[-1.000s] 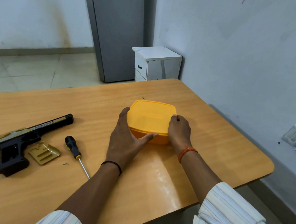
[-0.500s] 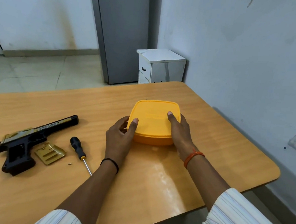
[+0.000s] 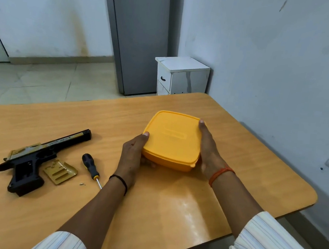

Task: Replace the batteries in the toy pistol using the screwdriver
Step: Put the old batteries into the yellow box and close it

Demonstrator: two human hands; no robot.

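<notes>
Head view: we have shifted both hands, left hand and right hand, fingers now grasping the lidded square yellow plastic box, probably to open it for batteries.

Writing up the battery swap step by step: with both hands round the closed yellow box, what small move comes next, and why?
Probably pry the lid off the yellow plastic box: left hand and right hand grip its sides, the lid is on, and the black toy pistol lies with its gold cover removed.

White walls, tiled floor
</notes>
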